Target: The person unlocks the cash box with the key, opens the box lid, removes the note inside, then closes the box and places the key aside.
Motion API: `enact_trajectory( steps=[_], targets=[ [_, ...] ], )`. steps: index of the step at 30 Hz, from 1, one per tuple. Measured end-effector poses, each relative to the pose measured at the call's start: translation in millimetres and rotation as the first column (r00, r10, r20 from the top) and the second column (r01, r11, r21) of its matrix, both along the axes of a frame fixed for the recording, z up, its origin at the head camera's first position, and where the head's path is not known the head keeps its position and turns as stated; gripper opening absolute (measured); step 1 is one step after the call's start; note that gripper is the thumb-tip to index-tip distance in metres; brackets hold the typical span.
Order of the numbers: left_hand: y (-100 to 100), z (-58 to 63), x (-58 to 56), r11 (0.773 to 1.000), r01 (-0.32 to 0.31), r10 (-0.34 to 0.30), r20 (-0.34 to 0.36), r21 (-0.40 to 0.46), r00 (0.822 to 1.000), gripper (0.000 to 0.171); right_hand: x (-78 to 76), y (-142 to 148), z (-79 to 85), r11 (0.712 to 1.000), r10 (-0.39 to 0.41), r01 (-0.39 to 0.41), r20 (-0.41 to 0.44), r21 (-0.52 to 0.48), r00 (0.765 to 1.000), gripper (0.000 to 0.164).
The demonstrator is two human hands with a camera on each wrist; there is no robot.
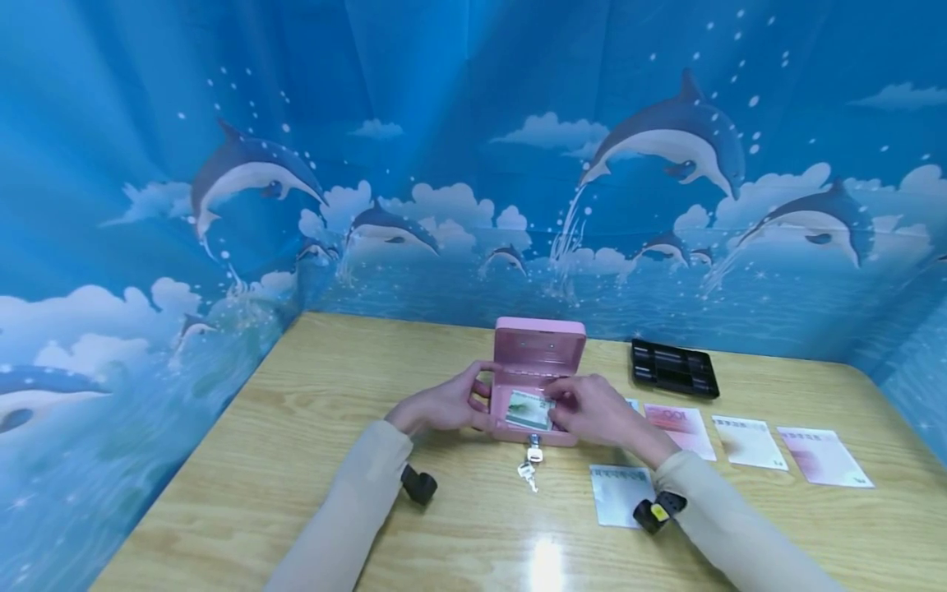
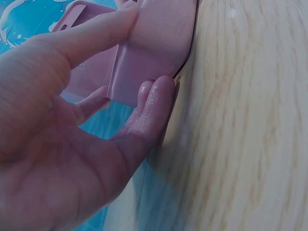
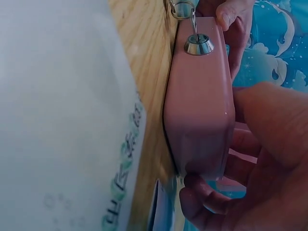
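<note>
A pink cash box (image 1: 503,432) stands on the table with its lid (image 1: 538,341) raised. My left hand (image 1: 453,400) grips the box's left side, the thumb on the wall and a fingertip low by the table in the left wrist view. A green banknote (image 1: 527,409) lies inside the box. My right hand (image 1: 595,411) reaches over the right wall, thumb and curled fingers at the note's right edge; their tips are hidden behind the rim in the right wrist view. Two of its fingers (image 3: 204,195) bend outside against that wall. A key sits in the front lock (image 3: 198,45), with more keys (image 1: 528,471) hanging from it.
A black compartment tray (image 1: 672,370) lies at the back right. Right of the box lie a pink 100 banknote (image 1: 684,432), a brownish banknote (image 1: 749,442) and a purple banknote (image 1: 824,455). A bluish-green banknote (image 1: 620,493) lies below the right forearm. A dolphin-print curtain (image 1: 444,164) borders the table.
</note>
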State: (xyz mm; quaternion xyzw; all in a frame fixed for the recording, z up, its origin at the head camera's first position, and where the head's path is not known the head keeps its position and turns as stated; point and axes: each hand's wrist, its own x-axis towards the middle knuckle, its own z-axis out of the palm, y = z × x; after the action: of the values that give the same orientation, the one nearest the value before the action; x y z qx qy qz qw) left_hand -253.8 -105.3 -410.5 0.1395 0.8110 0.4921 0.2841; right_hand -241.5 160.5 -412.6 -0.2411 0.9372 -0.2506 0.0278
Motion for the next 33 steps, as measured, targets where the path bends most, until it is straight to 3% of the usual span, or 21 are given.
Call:
enact_trajectory(
  steps=[6, 14, 24, 33],
  targets=[
    [0, -1.2, -0.1, 1.000, 0.003, -0.003, 0.003, 0.026, 1.000, 0.088, 2.8, -2, 1.5, 0.999, -0.029, 0.029, 0.013, -0.021, 1.000, 0.028],
    [0, -1.8, -0.7, 0.999, -0.006, 0.005, 0.018, 0.035, 1.000, 0.089, 5.1, -3, 5.4, 0.993, -0.091, 0.100, 0.145, -0.056, 0.985, 0.023],
    [0, -3.4, -0.7, 1.000, -0.013, 0.012, 0.018, 0.028, 1.000, 0.089, 6.9, -6, 8.5, 0.979, -0.142, 0.175, 0.277, -0.100, 0.950, 0.021],
    [-1, -5.1, -0.8, 0.999, -0.009, 0.009, 0.016, 0.052, 1.000, 0.088, 6.0, -19, 10.3, 0.947, -0.253, 0.299, 0.306, -0.114, 0.918, 0.024]
  ],
)
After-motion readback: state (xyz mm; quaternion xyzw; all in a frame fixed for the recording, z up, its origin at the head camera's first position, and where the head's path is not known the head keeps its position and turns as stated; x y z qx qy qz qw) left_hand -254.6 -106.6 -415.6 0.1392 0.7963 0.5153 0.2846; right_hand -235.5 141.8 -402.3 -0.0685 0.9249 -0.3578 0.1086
